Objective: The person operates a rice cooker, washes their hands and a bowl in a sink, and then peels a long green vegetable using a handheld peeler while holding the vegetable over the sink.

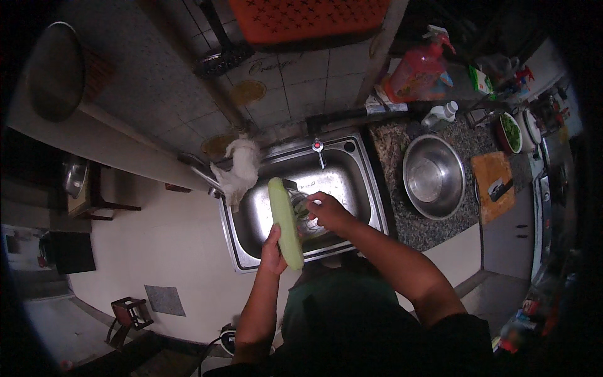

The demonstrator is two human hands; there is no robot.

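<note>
Over the steel sink (339,188), my left hand (272,251) grips a long, pale green gourd (284,220) near its lower end. The gourd is tilted slightly, its far end pointing toward the tap (318,149). My right hand (326,212) is beside the gourd's right side, with its fingers pinched together. Something small, dark green and thin shows at those fingertips; its kind is too unclear to tell. Green strips, perhaps peel, lie in the sink beneath, partly hidden by the gourd and my hand.
A large steel bowl (434,177) stands on the granite counter to the right. Beyond it, a knife (501,190) rests on a wooden cutting board (489,169), near a bowl of chopped greens (511,133). A pale cloth (242,166) hangs at the sink's left corner.
</note>
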